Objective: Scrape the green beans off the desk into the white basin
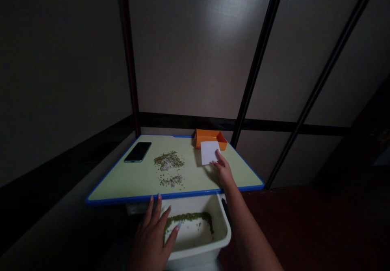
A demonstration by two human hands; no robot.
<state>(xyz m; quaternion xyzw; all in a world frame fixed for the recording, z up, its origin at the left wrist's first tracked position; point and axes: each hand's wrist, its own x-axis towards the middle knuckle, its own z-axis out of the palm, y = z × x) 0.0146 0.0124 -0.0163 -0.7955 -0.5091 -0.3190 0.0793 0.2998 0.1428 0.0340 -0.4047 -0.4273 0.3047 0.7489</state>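
My right hand (223, 168) grips a white square card (209, 152) by its right and lower edge, raised over the right part of the table in front of an orange box. My left hand (155, 232) has its fingers spread and holds nothing. It is over the left side of a white plastic bin (224, 218), fingertips near the table's front edge. Inside the bin, small green grains (191, 216) lie in a band along the back and right. On the tabletop is a pile of green and pale grains (169, 161), with a smaller patch of pale grains (171, 181) nearer me.
The pale yellow-green table (122, 185) has a blue rim. A smartphone (138, 152) lies at its left, and the orange box (210, 135) stands at the back right. Dark-framed panels (195, 51) rise close behind and to the left. The room is dim.
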